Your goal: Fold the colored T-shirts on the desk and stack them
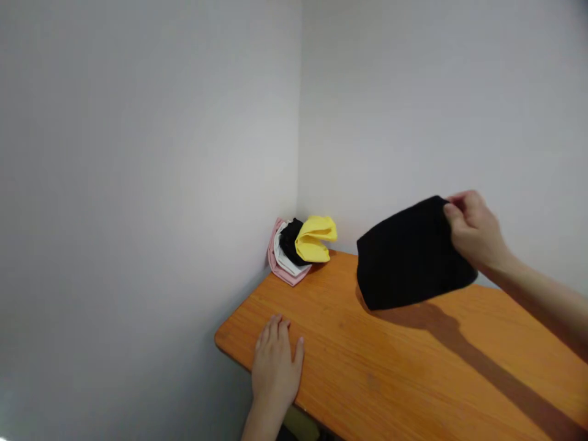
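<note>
**Black cloth held up over the wooden surface**

Black folded cloth (411,254) hangs above the far part of the surface (413,367), pinched at its upper right corner by the right hand (473,236), thumb and fingers closed on the edge. Cloth is off the wood, lower edge just above it, shadow thrown beneath. Left hand (275,364) lies flat, palm down, fingers spread a little, on the near left edge of the surface, holding nothing, well apart from the cloth.

Step in hand, by my read: one folded piece is being carried or placed, lifted clear and not yet set down. Next move would call for a steady one-handed grip so the fold does not fall open, and a flat landing spot; the free hand looks available to help.

Pile (301,248) sits in the far corner against both walls. Count: one black cloth in the hand; in the pile one yellow piece (315,239) on top, one black, one white, one pink at the bottom, as far as can be told. Two hands, one surface
</note>
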The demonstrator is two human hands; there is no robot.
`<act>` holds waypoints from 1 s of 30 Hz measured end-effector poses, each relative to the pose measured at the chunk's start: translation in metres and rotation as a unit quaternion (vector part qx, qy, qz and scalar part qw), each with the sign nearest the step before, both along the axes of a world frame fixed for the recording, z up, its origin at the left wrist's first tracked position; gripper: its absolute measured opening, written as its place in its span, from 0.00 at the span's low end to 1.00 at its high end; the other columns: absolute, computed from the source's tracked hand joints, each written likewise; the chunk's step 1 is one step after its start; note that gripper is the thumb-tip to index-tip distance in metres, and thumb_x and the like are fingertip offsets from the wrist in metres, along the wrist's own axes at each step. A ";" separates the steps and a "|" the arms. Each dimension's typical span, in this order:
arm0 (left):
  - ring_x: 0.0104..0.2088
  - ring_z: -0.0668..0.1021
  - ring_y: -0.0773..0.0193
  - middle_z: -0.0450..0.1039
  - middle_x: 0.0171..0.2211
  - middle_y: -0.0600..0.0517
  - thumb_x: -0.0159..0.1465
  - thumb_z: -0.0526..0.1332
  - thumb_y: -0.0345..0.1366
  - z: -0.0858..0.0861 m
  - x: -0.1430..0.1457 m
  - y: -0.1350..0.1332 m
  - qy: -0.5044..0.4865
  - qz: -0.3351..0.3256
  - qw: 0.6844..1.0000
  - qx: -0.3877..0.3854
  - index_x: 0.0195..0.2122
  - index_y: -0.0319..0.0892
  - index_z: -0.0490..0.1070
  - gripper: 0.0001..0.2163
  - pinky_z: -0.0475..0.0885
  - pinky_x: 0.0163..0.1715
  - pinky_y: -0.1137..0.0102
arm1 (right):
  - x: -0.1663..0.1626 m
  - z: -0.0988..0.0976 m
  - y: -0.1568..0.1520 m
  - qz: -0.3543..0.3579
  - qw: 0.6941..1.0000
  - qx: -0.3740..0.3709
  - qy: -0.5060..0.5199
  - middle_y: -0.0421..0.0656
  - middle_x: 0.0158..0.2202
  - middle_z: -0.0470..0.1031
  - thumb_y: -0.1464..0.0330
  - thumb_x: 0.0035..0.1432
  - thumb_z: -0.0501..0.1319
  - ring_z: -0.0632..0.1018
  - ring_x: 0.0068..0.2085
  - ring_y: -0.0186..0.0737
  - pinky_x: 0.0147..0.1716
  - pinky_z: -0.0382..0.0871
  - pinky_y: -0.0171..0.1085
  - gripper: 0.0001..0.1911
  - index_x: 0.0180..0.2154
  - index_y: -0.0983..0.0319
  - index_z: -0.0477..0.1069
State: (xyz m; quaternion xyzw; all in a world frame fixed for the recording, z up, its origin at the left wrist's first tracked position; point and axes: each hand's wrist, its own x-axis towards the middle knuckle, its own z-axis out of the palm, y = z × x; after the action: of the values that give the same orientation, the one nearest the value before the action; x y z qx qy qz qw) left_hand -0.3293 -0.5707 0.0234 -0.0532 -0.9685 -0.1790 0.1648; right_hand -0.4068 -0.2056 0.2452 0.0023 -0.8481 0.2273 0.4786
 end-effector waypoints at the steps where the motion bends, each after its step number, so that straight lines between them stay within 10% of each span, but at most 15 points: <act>1: 0.61 0.66 0.51 0.65 0.60 0.40 0.69 0.50 0.44 -0.001 0.000 0.000 0.007 -0.003 1.000 -0.005 0.55 0.36 0.68 0.21 0.60 0.61 0.55 | 0.036 -0.012 0.014 0.005 0.999 0.012 -0.029 0.43 0.34 0.68 0.58 0.62 0.50 0.70 0.36 0.47 0.38 0.63 0.46 0.08 0.38 0.53 0.62; 7: 0.58 0.70 0.50 0.69 0.56 0.38 0.69 0.47 0.44 -0.003 -0.006 -0.010 0.054 -0.041 0.997 -0.023 0.51 0.35 0.70 0.21 0.63 0.58 0.54 | 0.224 -0.083 0.066 0.097 0.953 -0.115 -0.264 0.43 0.34 0.73 0.49 0.59 0.54 0.75 0.37 0.53 0.36 0.73 0.49 0.13 0.36 0.47 0.69; 12: 0.55 0.71 0.48 0.71 0.53 0.40 0.69 0.47 0.43 0.019 0.010 0.022 0.114 -0.109 0.985 0.067 0.50 0.39 0.70 0.18 0.64 0.56 0.50 | 0.306 -0.104 0.032 0.184 0.865 -0.149 -0.443 0.45 0.50 0.73 0.52 0.62 0.56 0.71 0.53 0.53 0.54 0.68 0.50 0.13 0.38 0.51 0.73; 18: 0.46 0.75 0.59 0.75 0.44 0.48 0.72 0.47 0.42 0.054 0.085 0.132 -0.060 -0.355 0.914 0.189 0.44 0.44 0.71 0.15 0.69 0.50 0.61 | 0.315 -0.112 0.006 0.180 0.867 -0.067 -0.461 0.45 0.39 0.76 0.55 0.68 0.51 0.75 0.43 0.47 0.45 0.68 0.43 0.19 0.35 0.58 0.74; 23: 0.50 0.73 0.57 0.72 0.47 0.44 0.69 0.52 0.37 0.060 0.082 0.197 -0.039 -0.359 0.916 0.176 0.49 0.40 0.69 0.12 0.65 0.55 0.59 | 0.287 -0.130 0.031 -0.025 0.895 -0.047 -0.443 0.42 0.23 0.70 0.48 0.64 0.53 0.71 0.26 0.41 0.28 0.59 0.38 0.24 0.25 0.59 0.63; 30: 0.36 0.74 0.62 0.73 0.34 0.51 0.64 0.59 0.37 0.068 0.068 0.219 -0.092 -0.400 0.892 0.189 0.35 0.41 0.69 0.05 0.67 0.38 0.68 | 0.286 -0.124 0.018 -0.036 0.933 -0.011 -0.358 0.43 0.30 0.73 0.61 0.59 0.60 0.73 0.33 0.43 0.31 0.61 0.37 0.09 0.33 0.60 0.66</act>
State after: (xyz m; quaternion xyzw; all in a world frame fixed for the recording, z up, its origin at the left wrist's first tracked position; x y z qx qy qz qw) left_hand -0.2608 -0.3520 0.0918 -0.3871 -0.8243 -0.4131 -0.0039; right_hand -0.1212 -0.1873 0.1213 -0.1151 -0.9600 0.2053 0.1514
